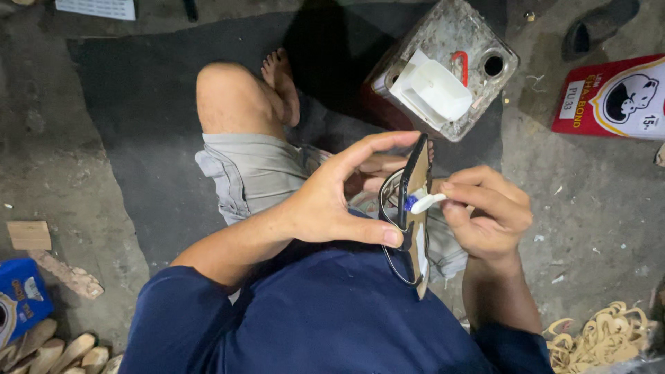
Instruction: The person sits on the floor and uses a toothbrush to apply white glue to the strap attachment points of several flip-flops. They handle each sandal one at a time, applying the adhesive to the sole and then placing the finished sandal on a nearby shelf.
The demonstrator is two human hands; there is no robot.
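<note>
Currently the person sits on the floor, one bare knee raised, and works over the lap. Left hand (325, 204) grips a shoe sole (414, 208) edge-on: index finger stretched to the top end, thumb pressed against the lower part, so the hand is clamped on the sole. The sole stands nearly upright, tan face toward the right hand, dark rim along its edge. Right hand (485, 211) is closed around a small white brush (424, 202) with a blue collar; the tip touches the tan face about midway up the sole.

Beyond the hands: a dirty square tin can (478, 41) with a white container (433, 90) resting on top. A red package (613, 97) lies to the upper right. Pale straps (603, 339) are heaped lower right. Wooden pieces (55, 353) lie lower left, beside a blue box (21, 298).
</note>
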